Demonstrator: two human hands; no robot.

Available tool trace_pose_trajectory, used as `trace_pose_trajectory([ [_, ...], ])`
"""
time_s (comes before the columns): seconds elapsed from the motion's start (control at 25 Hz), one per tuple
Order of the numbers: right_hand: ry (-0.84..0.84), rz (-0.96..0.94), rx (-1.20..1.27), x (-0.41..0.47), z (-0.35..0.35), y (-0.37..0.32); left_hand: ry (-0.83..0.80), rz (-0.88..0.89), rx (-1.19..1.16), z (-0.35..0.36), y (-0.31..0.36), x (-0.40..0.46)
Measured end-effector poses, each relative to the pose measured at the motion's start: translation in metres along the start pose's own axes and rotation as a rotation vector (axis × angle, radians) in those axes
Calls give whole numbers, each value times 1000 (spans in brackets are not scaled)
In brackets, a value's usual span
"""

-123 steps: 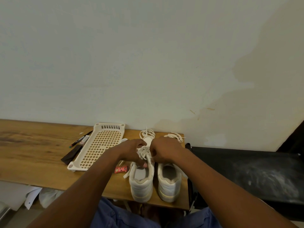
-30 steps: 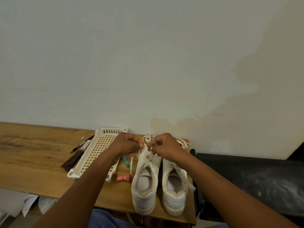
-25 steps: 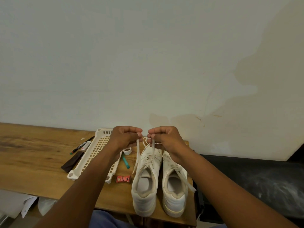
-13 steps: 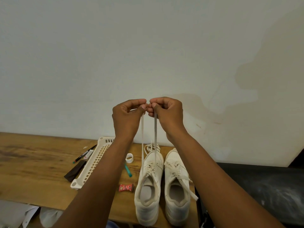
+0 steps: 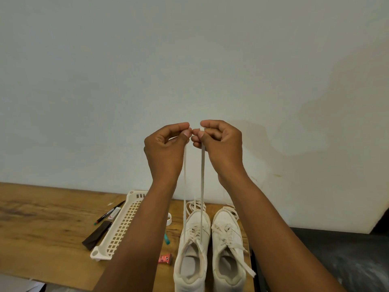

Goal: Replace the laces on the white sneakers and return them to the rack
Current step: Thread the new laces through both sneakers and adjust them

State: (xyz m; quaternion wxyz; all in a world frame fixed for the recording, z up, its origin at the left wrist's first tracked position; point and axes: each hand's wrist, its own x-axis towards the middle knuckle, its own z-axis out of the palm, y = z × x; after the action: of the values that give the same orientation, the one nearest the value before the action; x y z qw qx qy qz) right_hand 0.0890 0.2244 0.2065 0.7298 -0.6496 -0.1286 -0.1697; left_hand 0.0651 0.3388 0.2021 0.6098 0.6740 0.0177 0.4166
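Head view. Both hands raised in front of the wall, well above the table [image 5: 37,224], knuckles almost touching. Left hand [image 5: 166,150] pinches one end of the lace [image 5: 184,186] between thumb and forefinger, other fingers curled. Right hand [image 5: 221,146] pinches the other end the same way. The two strands hang straight down, side by side, into the top eyelets of the left sneaker [image 5: 192,256]. That sneaker stands on the table near its front edge, heel toward the person, toe toward the wall. Right sneaker [image 5: 228,249] just beside it, laced, one loose end trailing over its outer side. A loose bundle of lace [image 5: 195,204] lies behind the left sneaker's toe. Left of the shoes: white lattice rack [image 5: 124,226] lying flat on the table, partly hidden by the left forearm. Beyond it a marker [image 5: 109,212] and a dark flat strip [image 5: 96,234]. Between rack and sneaker: a small white ring [image 5: 169,219], a teal object [image 5: 167,239], a small red packet [image 5: 164,259].
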Motion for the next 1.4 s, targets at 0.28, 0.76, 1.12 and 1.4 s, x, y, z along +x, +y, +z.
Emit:
trace_pose_trajectory([
  [0.28,10,-87,81,2,-5,-30,18,78,-45,6,29,1],
  [0.76,62,-104,28,0,-5,-39,13,-19,-110,7,39,-4],
  [1.12,-17,-23,8,-4,2,-21,-58,-155,-198,-1,24,-5],
  [1.4,-91,121,160,-3,-4,-20,-94,-69,-139,-6,19,-3],
])
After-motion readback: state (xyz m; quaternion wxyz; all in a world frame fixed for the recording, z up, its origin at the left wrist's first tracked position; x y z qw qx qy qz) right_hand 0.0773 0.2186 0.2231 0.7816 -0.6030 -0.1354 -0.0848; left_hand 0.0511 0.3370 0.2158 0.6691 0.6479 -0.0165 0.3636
